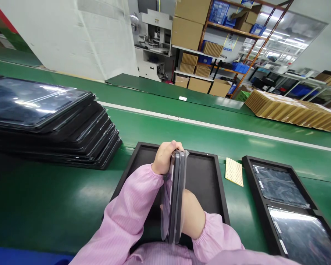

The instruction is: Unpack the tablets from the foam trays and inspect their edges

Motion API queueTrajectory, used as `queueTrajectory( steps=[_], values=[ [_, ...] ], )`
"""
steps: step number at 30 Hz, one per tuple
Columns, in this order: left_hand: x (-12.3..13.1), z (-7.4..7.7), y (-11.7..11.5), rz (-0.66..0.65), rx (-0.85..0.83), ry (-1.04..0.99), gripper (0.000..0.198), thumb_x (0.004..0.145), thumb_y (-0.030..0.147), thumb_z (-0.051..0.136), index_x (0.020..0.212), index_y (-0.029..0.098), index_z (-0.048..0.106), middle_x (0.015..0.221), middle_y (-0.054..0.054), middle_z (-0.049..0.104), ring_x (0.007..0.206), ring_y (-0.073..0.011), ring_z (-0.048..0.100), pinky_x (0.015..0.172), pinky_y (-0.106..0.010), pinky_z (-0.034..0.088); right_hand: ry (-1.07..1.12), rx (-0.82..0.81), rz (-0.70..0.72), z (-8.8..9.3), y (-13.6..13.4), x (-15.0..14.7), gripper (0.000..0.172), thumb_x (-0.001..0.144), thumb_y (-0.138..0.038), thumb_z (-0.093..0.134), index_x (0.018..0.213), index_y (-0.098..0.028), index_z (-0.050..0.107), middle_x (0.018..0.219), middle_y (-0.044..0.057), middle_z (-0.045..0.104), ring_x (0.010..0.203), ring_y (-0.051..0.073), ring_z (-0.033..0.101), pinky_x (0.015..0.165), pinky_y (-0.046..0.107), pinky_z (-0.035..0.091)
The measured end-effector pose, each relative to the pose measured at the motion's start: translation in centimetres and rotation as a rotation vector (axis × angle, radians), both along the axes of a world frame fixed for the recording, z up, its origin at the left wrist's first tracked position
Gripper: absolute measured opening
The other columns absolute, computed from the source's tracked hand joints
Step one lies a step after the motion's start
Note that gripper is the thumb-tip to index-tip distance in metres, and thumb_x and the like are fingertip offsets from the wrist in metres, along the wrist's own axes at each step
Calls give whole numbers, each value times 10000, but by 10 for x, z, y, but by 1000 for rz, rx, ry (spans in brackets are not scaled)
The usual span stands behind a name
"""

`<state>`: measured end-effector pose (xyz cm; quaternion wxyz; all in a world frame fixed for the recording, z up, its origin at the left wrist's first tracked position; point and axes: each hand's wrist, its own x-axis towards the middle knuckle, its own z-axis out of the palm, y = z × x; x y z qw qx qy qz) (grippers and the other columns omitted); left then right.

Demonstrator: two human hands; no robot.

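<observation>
Two flat, dark tablets (pixel 177 195) in clear plastic film stand on edge, pressed side by side, between my hands. My left hand (pixel 165 156) is closed over their far end, with its fingers bent around the top. Lower down, my right hand (pixel 191 213) grips them from the right side; most of its fingers are hidden behind the tablets. Beneath them lies a shallow black tray (pixel 220 187) with a raised rim, its near part covered by my pink sleeves.
A tall stack of black trays (pixel 99 140) holding film-covered panels rises at left. To the right are a yellow dotted card (pixel 234 172) and a black two-compartment tray (pixel 274 202) with a wrapped tablet in each compartment. Cardboard dividers (pixel 295 110) lie farther back on the green bench (pixel 143 127).
</observation>
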<state>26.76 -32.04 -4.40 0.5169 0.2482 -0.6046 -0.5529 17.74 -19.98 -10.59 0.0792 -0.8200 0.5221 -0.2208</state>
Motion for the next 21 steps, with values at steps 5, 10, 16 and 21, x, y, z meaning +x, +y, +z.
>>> queueTrajectory(
  steps=[5, 10, 16, 21],
  values=[
    [-2, -1, 1, -1, -12, 3, 686, 758, 823, 481, 431, 223, 549, 412, -15, 477, 417, -145, 397, 510, -344, 337, 62, 51, -14, -3, 0, 3, 554, 792, -137, 525, 1331, -15, 557, 701, 130, 743, 515, 278, 685, 472, 343, 549],
    [-1, -3, 4, 28, -24, -17, 705, 757, 849, 449, 441, 227, 549, 417, -19, 487, 435, -159, 416, 525, -348, 352, -72, 206, 54, 19, -6, -29, 779, 734, -97, 517, 1498, -70, 364, 788, 81, 765, 613, 264, 715, 573, 341, 592],
    [-7, -12, 8, 110, -152, -59, 667, 882, 738, 381, 547, 218, 630, 530, -40, 601, 517, -177, 518, 587, -347, 401, -667, 43, -110, 53, 3, -52, 560, 912, -236, 489, 1464, -181, 412, 1181, 117, 702, 1026, 229, 704, 924, 390, 582],
    [-11, -50, 12, 464, -218, 31, 449, 893, 592, 471, 753, 244, 717, 759, -61, 721, 792, -239, 657, 789, -372, 493, -588, 167, -109, 65, 24, -29, 385, 821, -211, 550, 1203, -196, 601, 914, 34, 718, 780, 208, 699, 725, 302, 599]
  ],
)
